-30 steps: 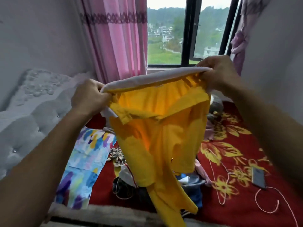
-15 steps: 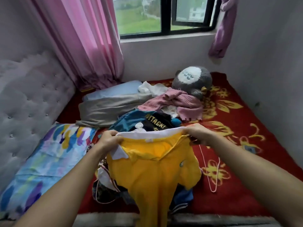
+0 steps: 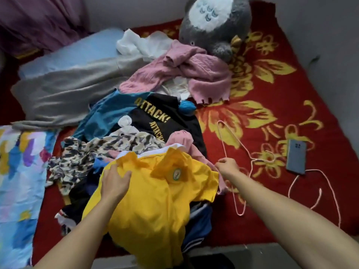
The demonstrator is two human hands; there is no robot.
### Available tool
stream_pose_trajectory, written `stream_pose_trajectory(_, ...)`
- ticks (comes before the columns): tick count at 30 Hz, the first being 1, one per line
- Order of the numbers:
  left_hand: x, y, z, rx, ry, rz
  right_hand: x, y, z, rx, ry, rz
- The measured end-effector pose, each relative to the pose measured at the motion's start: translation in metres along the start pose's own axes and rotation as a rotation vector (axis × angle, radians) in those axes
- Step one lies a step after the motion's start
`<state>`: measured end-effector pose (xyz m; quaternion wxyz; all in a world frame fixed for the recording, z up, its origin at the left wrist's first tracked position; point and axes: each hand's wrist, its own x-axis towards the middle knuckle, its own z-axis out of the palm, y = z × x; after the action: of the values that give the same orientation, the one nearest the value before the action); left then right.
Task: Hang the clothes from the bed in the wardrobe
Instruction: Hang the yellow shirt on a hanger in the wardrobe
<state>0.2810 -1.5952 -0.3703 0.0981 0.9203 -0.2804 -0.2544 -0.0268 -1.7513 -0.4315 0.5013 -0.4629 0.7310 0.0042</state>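
Note:
A yellow polo shirt [image 3: 155, 200] with a white collar lies front up on a pile of clothes at the near edge of the bed [image 3: 291, 105]. My left hand [image 3: 114, 183] rests on its left shoulder, with a fold of the fabric pinched between thumb and fingers. My right hand [image 3: 228, 166] is closed just off the shirt's right sleeve, around the wire of a thin pink hanger [image 3: 223, 140] that lies on the red blanket. Behind the shirt the pile holds a camouflage garment [image 3: 97, 150], a black and blue "ATTACK!" shirt [image 3: 161, 117] and a pink sweater [image 3: 194, 70].
A phone [image 3: 296, 159] with a pink cable [image 3: 330, 183] lies on the blanket to the right. A grey plush toy [image 3: 215, 22] sits at the far wall. A grey blanket [image 3: 64, 94] and a colourful pillow [image 3: 17, 171] lie on the left. No wardrobe is in view.
I have lowered the yellow shirt from in front of me onto the clothes pile. My right hand has left the collar and closed at the pink hanger. My view has tilted down.

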Motion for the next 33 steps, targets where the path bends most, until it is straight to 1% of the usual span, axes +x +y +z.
stream_pose_trajectory(2, 0.014, 0.002, 0.016, 0.005, 0.051, -0.039, 0.034, 0.025, -0.017, 0.013, 0.131, 0.095)
stream_pose_trajectory(5, 0.038, 0.003, 0.037, -0.018, 0.117, -0.174, 0.087, 0.060, -0.032, 0.065, 0.295, 0.216)
stream_pose_trajectory(7, 0.054, -0.001, 0.049, -0.028, 0.176, -0.250, 0.116, 0.075, -0.031, 0.150, 0.345, 0.269)
stream_pose_trajectory(10, 0.083, 0.000, 0.055, -0.024, 0.276, -0.282, 0.152, 0.087, -0.026, 0.277, 0.438, 0.319)
stream_pose_trajectory(12, 0.107, 0.004, 0.055, -0.069, 0.250, -0.351, 0.169, 0.086, -0.025, 0.387, 0.512, 0.334)
stream_pose_trajectory(14, 0.130, 0.004, 0.055, -0.163, 0.146, -0.492, 0.174, 0.074, -0.024, 0.487, 0.510, 0.304)
stream_pose_trajectory(15, 0.133, 0.007, 0.053, -0.211, 0.095, -0.566, 0.173, 0.066, -0.024, 0.475, 0.493, 0.266)
stream_pose_trajectory(16, 0.134, 0.008, 0.053, -0.239, 0.054, -0.601, 0.169, 0.055, -0.024, 0.468, 0.479, 0.224)
stream_pose_trajectory(18, 0.127, 0.016, 0.052, -0.256, 0.002, -0.618, 0.159, 0.031, -0.025, 0.542, 0.427, 0.169)
stream_pose_trajectory(20, 0.120, 0.023, 0.047, -0.335, 0.020, -0.659, 0.147, 0.004, -0.030, 0.689, 0.324, 0.103)
stream_pose_trajectory(22, 0.110, 0.024, 0.037, -0.415, -0.008, -0.614, 0.130, -0.027, -0.041, 0.759, 0.236, 0.003)
stream_pose_trajectory(23, 0.106, 0.023, 0.029, -0.517, -0.023, -0.585, 0.120, -0.045, -0.048, 0.757, 0.208, -0.051)
stream_pose_trajectory(24, 0.101, 0.023, 0.022, -0.616, -0.051, -0.569, 0.109, -0.063, -0.055, 0.731, 0.183, -0.105)
stream_pose_trajectory(25, 0.095, 0.024, 0.015, -0.648, -0.093, -0.561, 0.096, -0.082, -0.060, 0.678, 0.162, -0.170)
stream_pose_trajectory(27, 0.085, 0.021, 0.000, -0.578, -0.115, -0.503, 0.070, -0.117, -0.063, 0.533, 0.115, -0.338)
stream_pose_trajectory(29, 0.077, 0.016, -0.016, -0.491, -0.069, -0.416, 0.040, -0.147, -0.054, 0.369, 0.052, -0.541)
stream_pose_trajectory(31, 0.072, 0.006, -0.028, -0.455, -0.051, -0.269, 0.015, -0.168, -0.039, 0.103, 0.015, -0.728)
stream_pose_trajectory(33, 0.067, -0.003, -0.043, -0.436, -0.060, -0.116, -0.004, -0.181, -0.020, -0.157, 0.018, -0.828)
